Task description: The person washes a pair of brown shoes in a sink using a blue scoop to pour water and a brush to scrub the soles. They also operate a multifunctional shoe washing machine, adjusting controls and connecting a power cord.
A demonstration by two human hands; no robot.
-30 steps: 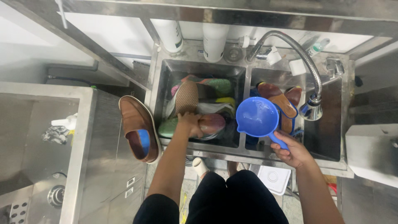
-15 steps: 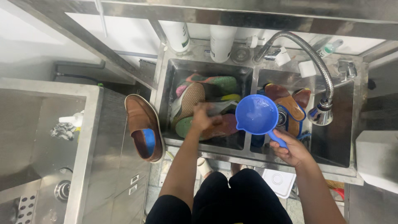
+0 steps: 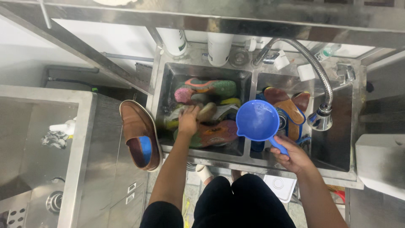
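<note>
A: What does the right hand [image 3: 295, 157] have?

B: It is closed around the handle of a round blue plastic scoop [image 3: 258, 121], fingers wrapped tight. The bowl of the scoop sits up and to the left of that grip, open side facing the camera, over the divider between the two basins of the stainless steel double sink [image 3: 253, 162].

A: And the left hand [image 3: 188, 121]?

B: It is down in the left basin, palm down on a pile of shoes. The fingers curl over a pale beige shoe [image 3: 207, 110], but I cannot tell whether they clamp it or merely press on it.

A: What lies around that hand?

B: Just beyond the fingertips is a green and orange sports shoe with a pink toe [image 3: 204, 88]. Just to the right of the wrist, toward the person, lies a purple and orange shoe [image 3: 217, 133]. Well to the left of the forearm, outside the sink, a brown leather shoe with a blue insole [image 3: 140, 134] rests on the steel counter edge.

A: Anything near the scoop grip?

B: Past the scoop, in the right basin, tan and brown shoes [image 3: 287, 107] lie under the flexible steel spray tap [image 3: 321, 118], which hangs above and right of the gripping hand.
</note>
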